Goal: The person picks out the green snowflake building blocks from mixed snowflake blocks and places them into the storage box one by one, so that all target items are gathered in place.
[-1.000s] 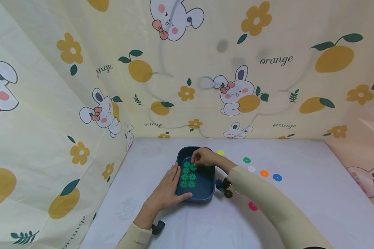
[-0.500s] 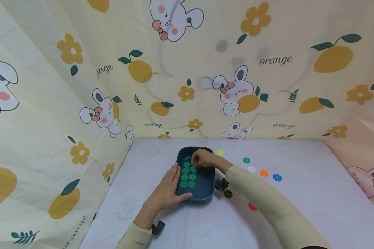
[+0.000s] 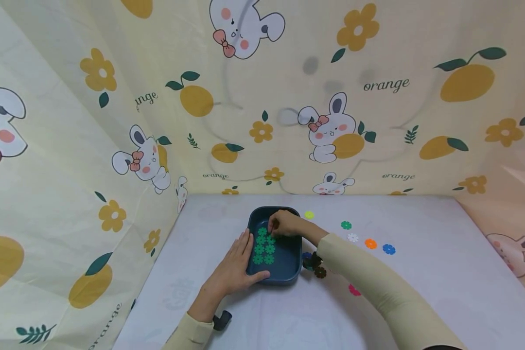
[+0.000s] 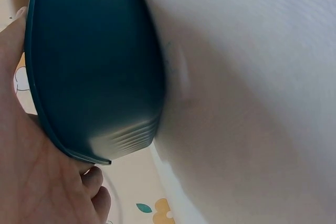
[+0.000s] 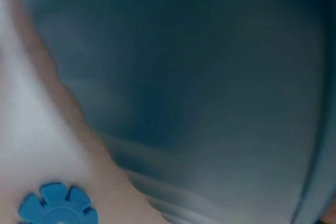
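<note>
A dark blue rectangular tray (image 3: 284,270) stands on the table with several green flower-shaped plastic discs (image 3: 259,249) in two columns on its left side. My left hand (image 3: 233,270) rests against the tray's near-left corner, fingers straight along the left wall and thumb over the near rim. In the left wrist view that hand (image 4: 44,177) touches the tray's outer wall (image 4: 100,66). Inside the tray, my right hand (image 3: 286,223) has curled fingers, pinching the top green disc (image 3: 270,240) of the right column; its fingertips partly hide it. The right wrist view shows mostly the tray's wall (image 5: 210,87).
Loose flower discs lie right of the tray: yellow (image 3: 309,214), green (image 3: 346,225), white (image 3: 352,237), orange (image 3: 371,244), blue (image 3: 389,249), brown (image 3: 320,272) and pink (image 3: 354,290). Another blue disc (image 5: 58,205) lies close to the tray, under my right arm.
The top disc of the right column has shifted slightly towards the disc below it, with my right fingers on it. My left hand and the tray have stayed put.
</note>
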Demonstrator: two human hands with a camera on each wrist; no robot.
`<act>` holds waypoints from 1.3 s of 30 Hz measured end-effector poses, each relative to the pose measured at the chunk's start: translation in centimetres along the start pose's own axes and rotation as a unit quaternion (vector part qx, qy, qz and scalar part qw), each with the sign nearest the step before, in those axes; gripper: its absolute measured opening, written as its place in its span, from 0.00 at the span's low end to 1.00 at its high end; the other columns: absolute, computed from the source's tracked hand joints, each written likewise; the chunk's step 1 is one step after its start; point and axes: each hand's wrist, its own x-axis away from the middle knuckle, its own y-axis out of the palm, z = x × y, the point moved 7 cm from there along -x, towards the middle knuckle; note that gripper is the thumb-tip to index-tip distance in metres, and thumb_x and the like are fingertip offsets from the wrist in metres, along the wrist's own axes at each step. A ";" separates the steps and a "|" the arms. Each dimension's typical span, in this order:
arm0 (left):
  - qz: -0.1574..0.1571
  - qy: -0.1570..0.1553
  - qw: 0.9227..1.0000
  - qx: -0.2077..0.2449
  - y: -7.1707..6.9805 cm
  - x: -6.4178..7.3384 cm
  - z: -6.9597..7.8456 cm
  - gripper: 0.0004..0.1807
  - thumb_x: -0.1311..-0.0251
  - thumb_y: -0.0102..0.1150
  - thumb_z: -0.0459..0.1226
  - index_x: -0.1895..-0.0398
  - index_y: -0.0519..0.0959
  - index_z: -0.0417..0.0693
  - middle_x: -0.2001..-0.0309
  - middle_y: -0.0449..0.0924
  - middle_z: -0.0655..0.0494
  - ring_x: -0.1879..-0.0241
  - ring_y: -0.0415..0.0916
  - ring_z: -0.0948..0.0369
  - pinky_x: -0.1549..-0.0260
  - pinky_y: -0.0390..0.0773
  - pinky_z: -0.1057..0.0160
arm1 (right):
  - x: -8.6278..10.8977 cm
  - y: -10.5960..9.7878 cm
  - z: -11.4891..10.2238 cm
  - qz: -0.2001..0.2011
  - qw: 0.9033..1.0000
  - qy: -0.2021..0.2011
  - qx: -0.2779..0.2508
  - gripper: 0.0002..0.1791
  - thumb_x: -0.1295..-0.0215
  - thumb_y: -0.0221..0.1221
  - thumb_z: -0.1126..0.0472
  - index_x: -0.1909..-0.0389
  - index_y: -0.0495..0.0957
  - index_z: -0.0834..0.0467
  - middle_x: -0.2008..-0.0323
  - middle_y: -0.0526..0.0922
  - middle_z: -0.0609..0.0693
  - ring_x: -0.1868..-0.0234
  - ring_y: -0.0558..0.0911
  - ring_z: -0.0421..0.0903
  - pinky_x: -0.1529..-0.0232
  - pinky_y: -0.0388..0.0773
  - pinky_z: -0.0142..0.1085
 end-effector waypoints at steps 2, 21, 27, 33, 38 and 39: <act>-0.001 0.001 1.000 0.001 0.1 0.0 -0.1 0.67 0.36 0.52 0.77 0.11 0.41 0.41 0.11 0.31 0.48 0.12 0.33 0.52 0.16 0.47 0.46 | 0.2 -0.2 0.0 0.006 1.000 -0.004 -0.008 0.03 0.30 0.70 0.67 0.59 0.87 0.60 0.65 0.87 0.46 0.64 0.83 0.41 0.58 0.85 0.36; 0.005 -0.008 1.000 0.006 -0.1 0.0 0.1 0.67 0.36 0.57 0.75 0.11 0.41 0.42 0.11 0.32 0.48 0.12 0.34 0.51 0.16 0.47 0.46 | 5.9 -7.1 2.6 0.089 0.990 -0.049 -0.099 0.06 0.26 0.68 0.63 0.52 0.87 0.59 0.58 0.89 0.47 0.55 0.87 0.45 0.47 0.88 0.43; 0.002 -0.008 1.000 0.003 -0.1 0.0 0.1 0.67 0.36 0.57 0.75 0.11 0.41 0.42 0.11 0.31 0.49 0.12 0.33 0.52 0.16 0.45 0.48 | 8.4 -8.7 5.9 0.125 0.989 -0.032 -0.078 0.08 0.28 0.70 0.64 0.52 0.87 0.62 0.58 0.89 0.49 0.56 0.87 0.45 0.47 0.87 0.43; 0.002 -0.008 1.000 0.001 -0.1 0.0 0.2 0.67 0.36 0.57 0.74 0.12 0.42 0.41 0.11 0.32 0.48 0.12 0.34 0.51 0.16 0.45 0.48 | 11.0 -9.8 9.6 0.145 0.987 0.011 -0.063 0.08 0.28 0.70 0.63 0.52 0.86 0.62 0.58 0.88 0.50 0.56 0.85 0.47 0.48 0.86 0.40; 0.003 -0.010 1.000 0.003 0.0 0.1 0.2 0.67 0.36 0.57 0.75 0.11 0.42 0.42 0.11 0.32 0.49 0.12 0.34 0.52 0.16 0.45 0.48 | 12.7 -9.9 12.6 0.138 0.987 0.059 -0.052 0.12 0.27 0.69 0.63 0.49 0.84 0.66 0.58 0.86 0.52 0.56 0.82 0.49 0.47 0.84 0.41; 0.002 -0.011 1.000 0.002 0.0 0.1 0.2 0.67 0.36 0.56 0.75 0.11 0.41 0.42 0.11 0.32 0.49 0.12 0.34 0.52 0.16 0.45 0.48 | 13.0 -9.9 13.3 0.136 0.987 0.071 -0.053 0.13 0.27 0.69 0.63 0.48 0.84 0.66 0.58 0.85 0.52 0.55 0.82 0.50 0.48 0.83 0.41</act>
